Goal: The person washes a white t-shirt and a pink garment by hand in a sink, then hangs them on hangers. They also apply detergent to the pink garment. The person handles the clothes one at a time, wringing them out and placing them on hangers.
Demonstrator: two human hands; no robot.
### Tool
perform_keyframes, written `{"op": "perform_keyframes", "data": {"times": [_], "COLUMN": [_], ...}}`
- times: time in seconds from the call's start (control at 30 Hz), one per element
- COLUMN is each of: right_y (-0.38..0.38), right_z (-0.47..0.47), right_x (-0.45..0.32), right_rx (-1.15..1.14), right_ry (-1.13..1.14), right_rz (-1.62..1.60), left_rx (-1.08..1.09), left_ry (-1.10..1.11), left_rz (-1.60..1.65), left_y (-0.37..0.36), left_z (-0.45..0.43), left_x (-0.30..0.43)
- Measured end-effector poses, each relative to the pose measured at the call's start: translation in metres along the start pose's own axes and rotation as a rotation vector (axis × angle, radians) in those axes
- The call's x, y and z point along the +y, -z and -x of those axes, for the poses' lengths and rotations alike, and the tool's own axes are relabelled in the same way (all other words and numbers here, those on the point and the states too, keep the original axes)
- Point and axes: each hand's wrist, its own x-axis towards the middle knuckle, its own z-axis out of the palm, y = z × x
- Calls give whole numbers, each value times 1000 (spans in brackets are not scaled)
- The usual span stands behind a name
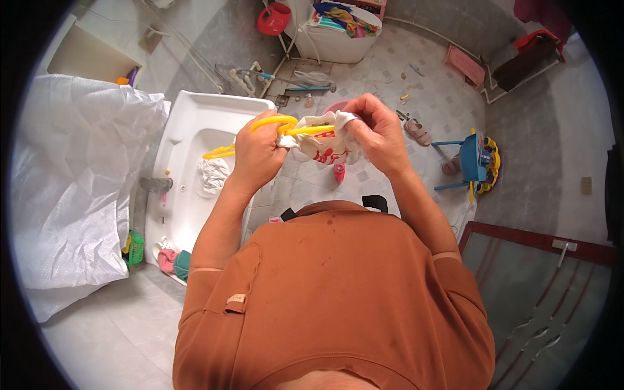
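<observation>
A white cloth garment with red print (329, 152) hangs between my two hands, in front of my chest. My left hand (261, 151) is closed on a yellow plastic clothes hanger (312, 130) and on the garment's edge. The hanger's hook curves over that hand, and one arm of the hanger lies across the cloth. My right hand (378, 134) pinches the garment's other edge. Left of me, a crumpled white cloth (213, 174) lies in the white sink (195, 105), with another yellow hanger (219, 152) beside it.
A faucet (157, 184) juts over the sink, whose near end holds pink and green cloths (174, 262). Silvery sheeting (73, 195) hangs at the left. On the floor stand a pink bottle (340, 172) and a blue plastic chair or toy (470, 158), with sandals (418, 131) nearby.
</observation>
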Motion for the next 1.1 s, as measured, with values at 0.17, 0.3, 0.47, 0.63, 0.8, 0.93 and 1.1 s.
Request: {"op": "perform_keyframes", "data": {"times": [0.17, 0.3, 0.47, 0.63, 0.8, 0.93, 1.1], "right_y": [-5, -16, 2, -3, 9, 34, 79], "right_z": [-6, -11, -20, -29, -33, -33, -26], "right_x": [-29, -46, -74, -79, -65, -66, -49], "right_rx": [-90, -188, -167, -289, -220, -134, -75], "right_ry": [-13, 16, 435, 504, 314, 163, 41], "right_rz": [-242, -126, 753, 1214, 1146, 1009, 773], "left_rx": [39, 114, 143, 175, 135, 94, 131], "left_ry": [-34, 62, 155, 68, -135, -18, 148], "left_rz": [-54, 180, 509, 570, 221, 22, 12], "left_y": [-6, -14, -20, -16, 12, 44, 76], "left_z": [-2, 1, 5, -2, -16, 0, 25], "left_x": [-11, -11, -11, -16, -25, -49, -85]}}
